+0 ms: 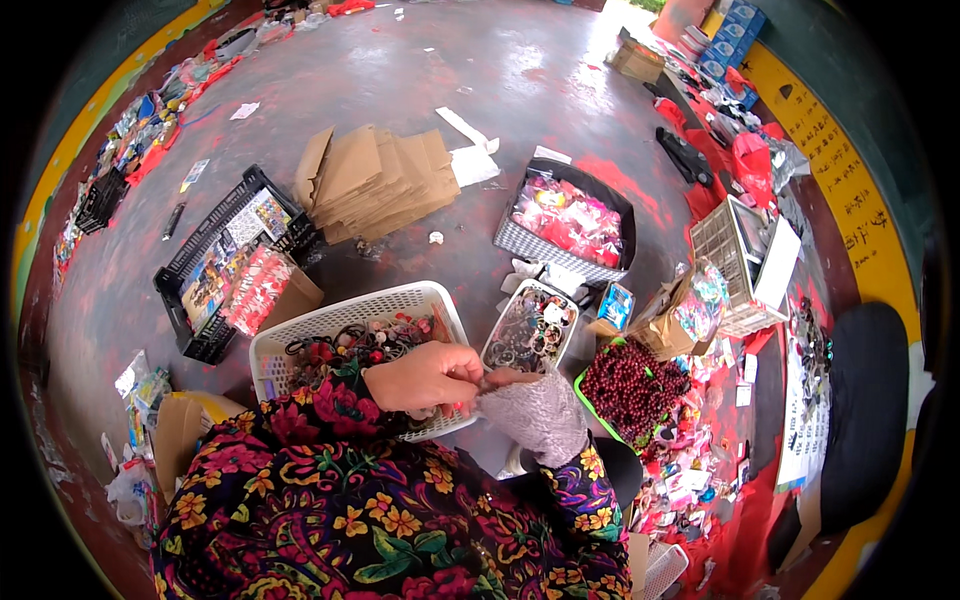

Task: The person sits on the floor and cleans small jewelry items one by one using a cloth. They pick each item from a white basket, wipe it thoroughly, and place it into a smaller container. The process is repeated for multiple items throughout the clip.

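I count two hands, left hand (425, 375) and right hand (510, 380), pinched together on one small item, over one white basket (400, 298); one green tray of red beads (632, 385) beside.

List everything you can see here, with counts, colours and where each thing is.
White basket: one, centre, holds dark and red trinkets.
Small tray: one, white, right of the basket.
Green tray: one, full of dark red beads, right.
Grey basket: one, holds red packets, upper centre.
Black crate: one, left, holds printed cards.
Cardboard: a stack, brown, top centre.
Left hand: bare, at the right hand's fingertips over the white basket's edge.
Right hand: in a grey cuff.
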Action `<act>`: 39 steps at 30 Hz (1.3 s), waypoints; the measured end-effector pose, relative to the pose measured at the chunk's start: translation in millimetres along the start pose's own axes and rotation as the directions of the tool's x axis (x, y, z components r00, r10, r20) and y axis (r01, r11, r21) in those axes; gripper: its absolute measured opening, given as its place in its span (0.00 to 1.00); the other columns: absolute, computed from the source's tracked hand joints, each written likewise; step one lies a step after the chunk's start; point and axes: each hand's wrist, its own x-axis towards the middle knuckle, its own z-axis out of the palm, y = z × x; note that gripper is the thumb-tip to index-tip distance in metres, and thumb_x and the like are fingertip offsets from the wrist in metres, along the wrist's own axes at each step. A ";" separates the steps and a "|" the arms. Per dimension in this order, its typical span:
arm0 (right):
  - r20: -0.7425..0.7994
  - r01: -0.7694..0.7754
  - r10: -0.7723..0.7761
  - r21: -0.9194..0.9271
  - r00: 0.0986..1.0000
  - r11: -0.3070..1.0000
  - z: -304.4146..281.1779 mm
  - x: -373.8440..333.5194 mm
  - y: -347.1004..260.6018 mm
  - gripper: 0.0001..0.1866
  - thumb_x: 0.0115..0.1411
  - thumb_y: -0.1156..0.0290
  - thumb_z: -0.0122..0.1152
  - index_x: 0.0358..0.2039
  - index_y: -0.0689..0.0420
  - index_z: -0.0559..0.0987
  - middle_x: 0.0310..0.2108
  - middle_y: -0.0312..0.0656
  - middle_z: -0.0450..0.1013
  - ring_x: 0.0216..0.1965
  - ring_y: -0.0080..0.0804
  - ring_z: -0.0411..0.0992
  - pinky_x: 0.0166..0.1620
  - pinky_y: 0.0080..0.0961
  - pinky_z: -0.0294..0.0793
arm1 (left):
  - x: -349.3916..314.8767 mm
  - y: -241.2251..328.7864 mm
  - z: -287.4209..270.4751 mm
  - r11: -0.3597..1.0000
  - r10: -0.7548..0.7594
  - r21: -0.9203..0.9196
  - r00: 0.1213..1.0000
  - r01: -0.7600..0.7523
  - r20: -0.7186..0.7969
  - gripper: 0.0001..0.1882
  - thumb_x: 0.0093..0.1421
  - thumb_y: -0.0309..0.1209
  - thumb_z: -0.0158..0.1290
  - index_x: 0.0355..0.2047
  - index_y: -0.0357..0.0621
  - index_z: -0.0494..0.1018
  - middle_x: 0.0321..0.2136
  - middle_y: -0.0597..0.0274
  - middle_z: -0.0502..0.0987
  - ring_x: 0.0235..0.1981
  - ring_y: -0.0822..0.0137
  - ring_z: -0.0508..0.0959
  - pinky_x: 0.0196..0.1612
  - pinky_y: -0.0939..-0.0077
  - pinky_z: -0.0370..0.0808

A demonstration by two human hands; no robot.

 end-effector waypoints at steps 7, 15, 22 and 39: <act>-0.053 0.003 -0.004 -0.028 0.999 1.000 2.5 1.5 1.8 0.12 0.47 0.66 0.61 0.31 0.57 0.79 0.28 0.43 0.75 0.29 0.35 0.74 0.33 0.27 0.72 | 2.6 6.2 6.6 0.989 -0.083 0.115 0.991 0.095 -0.101 0.07 0.56 0.26 0.49 0.33 0.35 0.71 0.23 0.64 0.76 0.20 0.79 0.74 0.23 0.84 0.71; -0.008 -0.026 0.028 0.165 1.000 0.986 -5.7 4.9 -0.6 0.12 0.48 0.66 0.63 0.29 0.61 0.77 0.26 0.41 0.72 0.27 0.32 0.72 0.31 0.25 0.70 | -1.7 2.1 0.7 0.984 -0.114 -0.136 0.993 0.114 0.008 0.05 0.56 0.26 0.50 0.31 0.37 0.70 0.27 0.63 0.77 0.19 0.82 0.68 0.19 0.87 0.61; 0.079 -0.155 0.138 0.289 0.987 0.945 -11.5 3.2 -2.2 0.11 0.47 0.68 0.63 0.27 0.62 0.76 0.24 0.39 0.71 0.26 0.27 0.69 0.31 0.23 0.69 | -1.7 1.8 -4.7 0.953 -0.136 -0.252 0.981 0.168 0.140 0.03 0.56 0.24 0.48 0.30 0.37 0.69 0.29 0.58 0.77 0.19 0.82 0.67 0.19 0.87 0.58; 0.037 -0.223 0.309 0.773 0.951 0.594 -8.5 0.1 32.3 0.09 0.49 0.71 0.58 0.27 0.64 0.76 0.27 0.38 0.72 0.30 0.23 0.69 0.35 0.20 0.68 | 0.3 -15.3 -16.6 0.409 0.373 -0.859 0.915 -0.308 -0.151 0.04 0.55 0.21 0.47 0.32 0.40 0.67 0.32 0.54 0.73 0.36 0.61 0.75 0.23 0.85 0.62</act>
